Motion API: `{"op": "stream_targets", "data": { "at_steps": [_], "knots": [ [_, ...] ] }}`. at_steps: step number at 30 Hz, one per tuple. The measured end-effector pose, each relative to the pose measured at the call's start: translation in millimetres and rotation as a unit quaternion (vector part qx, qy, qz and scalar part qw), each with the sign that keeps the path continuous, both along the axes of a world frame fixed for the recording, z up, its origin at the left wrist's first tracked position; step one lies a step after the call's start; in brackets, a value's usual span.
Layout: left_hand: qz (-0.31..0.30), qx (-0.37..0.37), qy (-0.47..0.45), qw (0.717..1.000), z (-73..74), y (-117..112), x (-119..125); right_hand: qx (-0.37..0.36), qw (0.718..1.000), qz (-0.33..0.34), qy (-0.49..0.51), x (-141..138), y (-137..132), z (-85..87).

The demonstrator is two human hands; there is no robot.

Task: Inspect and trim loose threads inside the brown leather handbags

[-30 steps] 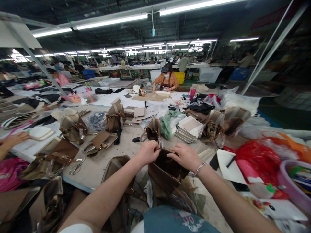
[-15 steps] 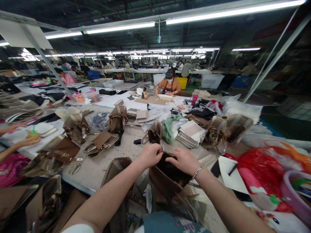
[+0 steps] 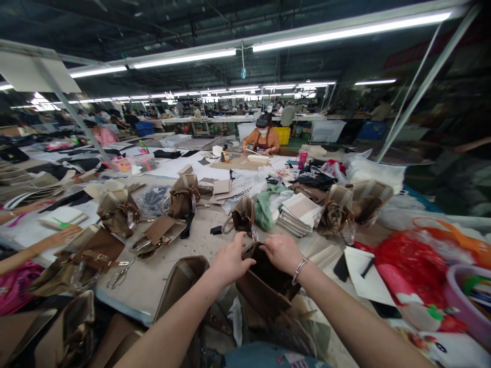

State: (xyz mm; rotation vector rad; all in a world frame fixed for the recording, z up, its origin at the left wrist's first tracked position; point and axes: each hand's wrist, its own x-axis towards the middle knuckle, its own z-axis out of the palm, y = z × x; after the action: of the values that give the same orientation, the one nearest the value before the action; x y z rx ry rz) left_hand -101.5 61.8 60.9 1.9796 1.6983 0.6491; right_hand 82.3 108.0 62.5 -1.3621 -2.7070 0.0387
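A brown handbag (image 3: 264,289) stands with its dark mouth toward me at the table's near edge. My right hand (image 3: 283,253) pinches the far part of its rim, thumb and fingers closed on the edge. Beside the rim's left corner is my left hand (image 3: 229,259), thumb and index finger spread apart with nothing between them. Just beyond my hands sits a smaller open brown bag (image 3: 243,216). Another open bag (image 3: 180,286) lies left of my left forearm, partly covered by it.
Scissors (image 3: 119,276) lie at the left. Several brown bags, a stack of pale panels (image 3: 297,220) and a green plastic bag (image 3: 265,207) cover the table. A red plastic bag (image 3: 410,266) and a purple basin (image 3: 464,286) are at right. A co-worker's hand (image 3: 63,235) reaches in from the left.
My left hand has let go of the handbag's rim and shifted slightly left, its fingers spreading. My right hand stays on the rim. The co-worker's hand at left no longer holds the round yellowish thing.
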Motion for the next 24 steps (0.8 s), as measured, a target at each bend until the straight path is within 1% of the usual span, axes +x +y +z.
{"op": "stream_targets", "data": {
  "at_steps": [2, 6, 8, 9, 12, 14, 17, 20, 24],
  "knots": [
    [-0.03, -0.022, 0.016, 0.999, 1.2, 6, -4, -0.002, 1.0, 0.005, -0.003, 0, -1, 1.8],
    [-0.086, -0.034, 0.028, 0.995, 6.2, 27, -17, -0.009, 1.0, 0.014, -0.02, 4, -4, 4.4],
    [-0.101, -0.022, 0.036, 0.994, 9.0, 32, -19, -0.006, 1.0, 0.008, -0.022, 6, -5, 3.7],
    [-0.105, -0.002, 0.041, 0.994, 10.1, 32, -18, -0.003, 1.0, 0.001, -0.02, 7, -6, 2.9],
    [-0.086, 0.078, 0.058, 0.992, 11.0, 24, -7, 0.002, 0.999, -0.028, -0.019, 10, -7, -0.5],
    [-0.063, 0.11, 0.067, 0.99, 9.9, 16, 1, -0.003, 0.999, -0.042, -0.022, 11, -7, -2.4],
    [-0.029, 0.133, 0.093, 0.986, 7.1, 8, 12, -0.008, 0.999, -0.048, -0.024, 11, -7, -3.9],
    [-0.005, 0.148, 0.12, 0.982, 3.2, 6, 17, -0.004, 0.999, -0.043, -0.021, 9, -7, -4.7],
    [0.001, 0.151, 0.105, 0.983, -4.7, 10, 18, -0.005, 0.999, -0.04, -0.021, 10, -5, -6.0]
  ]
}}
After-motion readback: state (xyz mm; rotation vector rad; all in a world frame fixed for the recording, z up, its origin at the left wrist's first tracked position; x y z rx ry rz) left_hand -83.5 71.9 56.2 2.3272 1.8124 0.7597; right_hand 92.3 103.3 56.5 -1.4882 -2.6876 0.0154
